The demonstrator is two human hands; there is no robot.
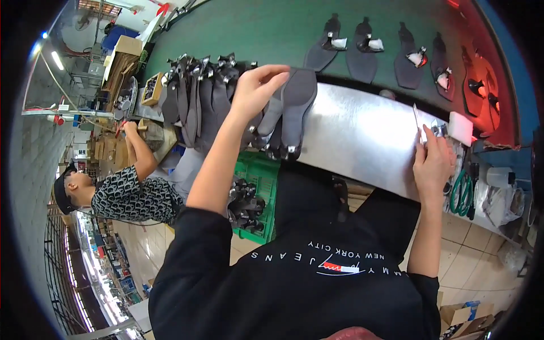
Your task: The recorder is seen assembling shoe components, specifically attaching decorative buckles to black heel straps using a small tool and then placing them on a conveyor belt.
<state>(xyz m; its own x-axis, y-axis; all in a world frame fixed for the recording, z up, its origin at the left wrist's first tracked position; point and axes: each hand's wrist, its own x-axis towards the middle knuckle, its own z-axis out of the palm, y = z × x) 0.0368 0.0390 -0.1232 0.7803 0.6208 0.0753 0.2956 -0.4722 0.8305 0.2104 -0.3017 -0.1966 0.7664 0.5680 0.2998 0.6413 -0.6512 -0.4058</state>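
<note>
Black T-shirt [238, 294] cloth, with lettering and a small red-white-blue patch across the chest, spreads below both sets of fingers. Left hand [260, 93] has its thumb and forefinger pinched together at the upper edge of a dark gray sandal [298, 99], whose sole hangs just right of those fingertips, tilted, its lower end toward the wearer. Left of and below the same fingers crowds a heap of dark sandals [195, 105], soles on edge, black straps uppermost. Beneath that wrist sits a green plastic crate [258, 167] with more black strapped pieces [245, 207] inside.

Right hand [433, 164] grasps a slim metal tool [418, 122] between thumb and fingers, its tip pointing up past them; its exact kind cannot be told. A white foam block [460, 129] lies just right of these fingers, a coiled green cord [462, 192] below them. Between the two hands stretches a shiny metal plate [362, 136]. Beyond the fingers, on a green belt [255, 34], strapped sandals [362, 54] stand in a row, several with white wrapping. Well left of the left fingers, a co-worker [127, 195] in a patterned shirt reaches toward a bench.
</note>
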